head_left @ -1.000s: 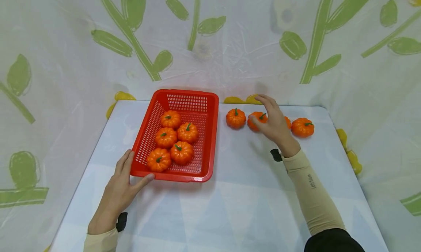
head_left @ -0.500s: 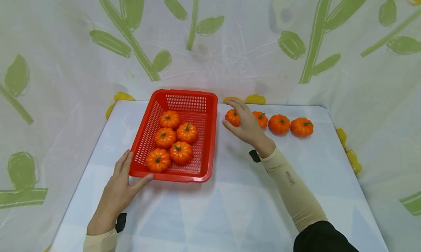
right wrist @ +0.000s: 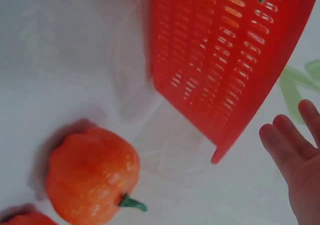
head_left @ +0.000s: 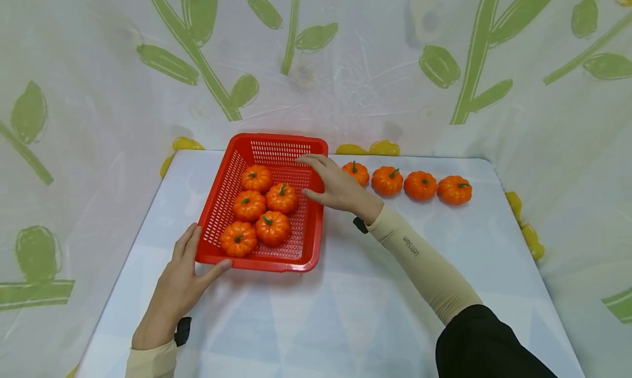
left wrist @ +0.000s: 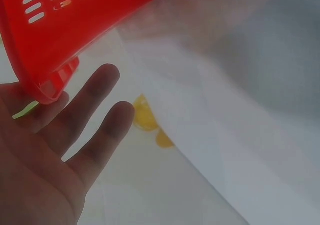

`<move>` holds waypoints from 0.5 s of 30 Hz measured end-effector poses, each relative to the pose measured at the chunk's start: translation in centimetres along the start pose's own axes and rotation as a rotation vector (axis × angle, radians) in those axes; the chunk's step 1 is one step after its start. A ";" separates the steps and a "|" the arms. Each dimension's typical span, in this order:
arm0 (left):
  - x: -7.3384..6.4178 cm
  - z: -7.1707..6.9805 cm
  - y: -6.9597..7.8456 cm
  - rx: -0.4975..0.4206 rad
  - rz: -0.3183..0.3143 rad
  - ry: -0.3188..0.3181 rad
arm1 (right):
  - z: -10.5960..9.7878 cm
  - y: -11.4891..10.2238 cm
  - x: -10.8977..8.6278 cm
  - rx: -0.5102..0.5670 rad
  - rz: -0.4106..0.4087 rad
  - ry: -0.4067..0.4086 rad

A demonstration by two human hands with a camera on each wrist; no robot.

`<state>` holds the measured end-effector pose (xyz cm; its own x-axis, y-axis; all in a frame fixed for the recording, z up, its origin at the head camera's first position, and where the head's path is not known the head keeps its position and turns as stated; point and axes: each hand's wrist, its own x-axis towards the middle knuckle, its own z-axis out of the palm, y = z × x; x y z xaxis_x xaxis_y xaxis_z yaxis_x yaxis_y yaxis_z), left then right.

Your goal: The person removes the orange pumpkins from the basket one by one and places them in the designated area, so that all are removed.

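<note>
A red plastic basket [head_left: 318,241] stands on the table with several small orange pumpkins [head_left: 274,228] inside. At its near-left corner is my left hand [head_left: 175,290], thumb along the front rim and the other fingers extended by the left side. The left wrist view has those fingers [left wrist: 102,135] spread and fairly straight beside the red rim. My right hand [head_left: 338,187] reaches over the basket's right rim, fingers apart and nothing between them. Right of the basket, a pumpkin [head_left: 359,172] is partly hidden behind that hand; it shows whole in the right wrist view, a green-stemmed pumpkin [right wrist: 92,177].
Farther right along the back of the table, more pumpkins continue the row: one pumpkin [head_left: 387,181], a middle pumpkin [head_left: 420,186] and an end pumpkin [head_left: 455,190]. A pale curtain [head_left: 375,103] with green plant prints hangs behind the white-blue table [head_left: 345,323].
My right hand has swept left, from above the pumpkin row, past the pumpkin nearest the basket, to over the basket's right rim. The left hand, basket and pumpkins have stayed put.
</note>
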<state>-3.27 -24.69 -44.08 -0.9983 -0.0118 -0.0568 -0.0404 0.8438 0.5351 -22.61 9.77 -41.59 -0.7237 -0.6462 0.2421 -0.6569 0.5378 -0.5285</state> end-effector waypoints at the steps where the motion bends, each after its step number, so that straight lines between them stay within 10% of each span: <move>1: 0.0 0.0 0.0 0.000 -0.002 -0.002 | 0.1 -0.1 0.3 -0.006 -0.002 -0.017; 15: -0.1 -0.2 0.2 0.008 0.004 0.005 | 3.0 -0.6 4.5 0.028 -0.022 -0.181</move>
<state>-3.22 -24.58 -43.82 -0.9987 -0.0110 -0.0502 -0.0359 0.8480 0.5287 -24.86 4.87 -42.63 -0.6577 -0.7460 0.1047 -0.6641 0.5086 -0.5480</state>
